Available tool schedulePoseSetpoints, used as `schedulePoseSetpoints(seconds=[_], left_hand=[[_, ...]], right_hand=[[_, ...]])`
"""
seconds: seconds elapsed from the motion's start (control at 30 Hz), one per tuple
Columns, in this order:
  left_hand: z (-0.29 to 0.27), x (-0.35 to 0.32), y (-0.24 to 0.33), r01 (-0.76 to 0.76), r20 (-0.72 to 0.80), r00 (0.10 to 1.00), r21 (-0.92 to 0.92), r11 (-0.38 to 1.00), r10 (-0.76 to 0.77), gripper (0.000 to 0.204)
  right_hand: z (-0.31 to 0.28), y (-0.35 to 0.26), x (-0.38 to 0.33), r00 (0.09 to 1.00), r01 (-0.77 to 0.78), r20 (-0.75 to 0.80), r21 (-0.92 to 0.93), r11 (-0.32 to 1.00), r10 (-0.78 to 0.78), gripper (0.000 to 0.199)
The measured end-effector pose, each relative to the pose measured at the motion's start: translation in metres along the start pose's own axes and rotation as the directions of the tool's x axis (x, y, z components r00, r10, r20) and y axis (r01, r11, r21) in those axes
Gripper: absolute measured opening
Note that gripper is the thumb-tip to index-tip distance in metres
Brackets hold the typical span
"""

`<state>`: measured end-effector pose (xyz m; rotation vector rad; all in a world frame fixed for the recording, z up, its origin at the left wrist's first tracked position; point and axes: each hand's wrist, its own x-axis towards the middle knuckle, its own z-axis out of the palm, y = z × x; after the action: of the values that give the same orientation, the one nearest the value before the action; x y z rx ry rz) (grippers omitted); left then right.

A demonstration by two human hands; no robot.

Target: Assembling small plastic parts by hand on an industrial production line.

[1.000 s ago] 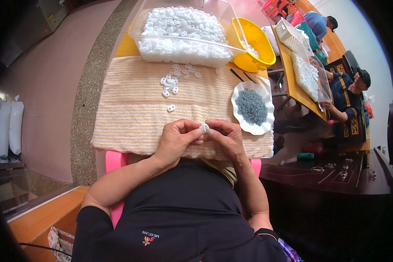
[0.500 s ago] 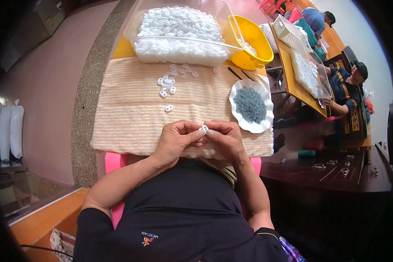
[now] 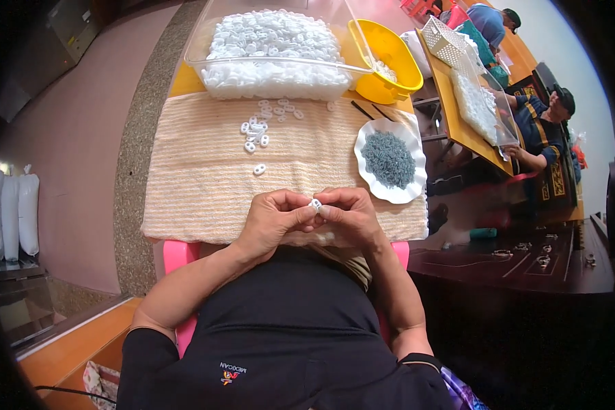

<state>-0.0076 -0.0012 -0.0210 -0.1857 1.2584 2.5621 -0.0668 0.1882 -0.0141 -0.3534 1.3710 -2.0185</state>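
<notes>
Pinched between both hands is a small white oval plastic piece with two holes [image 3: 315, 204], at the near part of the striped towel. My left hand [image 3: 275, 217] is closed, thumb and forefinger on the piece's left side. From the right, the fingertips of my right hand [image 3: 350, 213] press on the same piece. A single white two-hole piece [image 3: 260, 169] lies just beyond the hands, with a loose cluster of like pieces [image 3: 255, 134] farther up. To the right sits a white wavy-rimmed dish [image 3: 397, 197] filled with small grey-green bits [image 3: 388, 159].
A clear plastic bin [image 3: 280, 63] heaped with white pieces stands at the far side, beside a yellow basin [image 3: 406, 72]. Two thin black sticks [image 3: 362, 111] lie by the dish. At right, a co-worker [image 3: 543, 119] sits at another table [image 3: 451, 116]. Several white sacks [image 3: 10, 212] stand far left.
The view has shifted slightly, so the table's things sit a little farther left and higher. Both hands keep the white piece pinched in nearly the same place.
</notes>
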Motion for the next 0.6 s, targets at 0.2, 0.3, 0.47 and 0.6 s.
schedulePoseSetpoints(seconds=[0.2,0.3,0.47,0.6], left_hand=[[0.002,0.003,0.001,0.014,0.000,1.000,0.106,0.994,-0.014,0.011],[0.001,0.002,-0.002,-0.009,-0.016,1.000,0.100,0.995,0.011,0.010],[0.004,0.001,0.002,0.010,-0.025,1.000,0.054,0.999,-0.008,0.011],[0.003,-0.001,0.002,0.034,-0.078,0.996,-0.053,0.998,-0.038,0.016]], right_hand=[[0.002,-0.002,-0.001,0.999,-0.005,0.037,0.066,0.998,0.003,0.019],[0.006,-0.003,-0.001,0.998,-0.015,0.063,0.131,0.991,0.006,0.020],[0.004,-0.010,0.002,0.997,-0.061,-0.044,-0.112,0.992,0.056,0.025],[-0.012,-0.038,0.013,0.977,0.079,-0.158,-0.360,0.930,-0.144,0.024]])
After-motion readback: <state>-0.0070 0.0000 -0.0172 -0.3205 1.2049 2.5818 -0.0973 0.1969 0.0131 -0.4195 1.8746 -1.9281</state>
